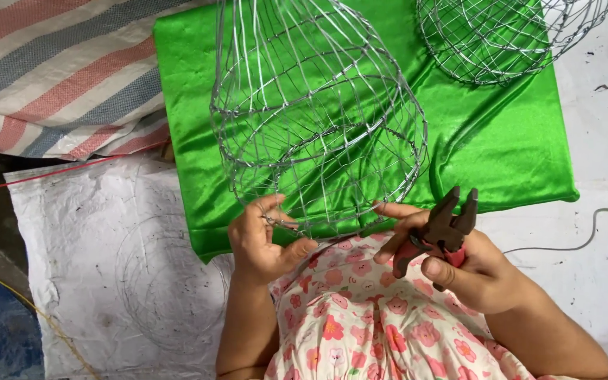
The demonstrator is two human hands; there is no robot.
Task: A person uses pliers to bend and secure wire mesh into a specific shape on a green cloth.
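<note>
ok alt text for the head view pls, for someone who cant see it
A person's left hand pinches the near rim of a round wire basket frame while the right hand holds red-handled pliers, jaws apart. The frame stands on a green cloth; a second wire frame sits behind.

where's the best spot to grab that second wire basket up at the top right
Take the second wire basket by its thick round rim wire, reaching in from the near edge over the green cloth. The rim looks the stiffest part; the thin mesh would likely bend, and the far side runs out of view.
</note>
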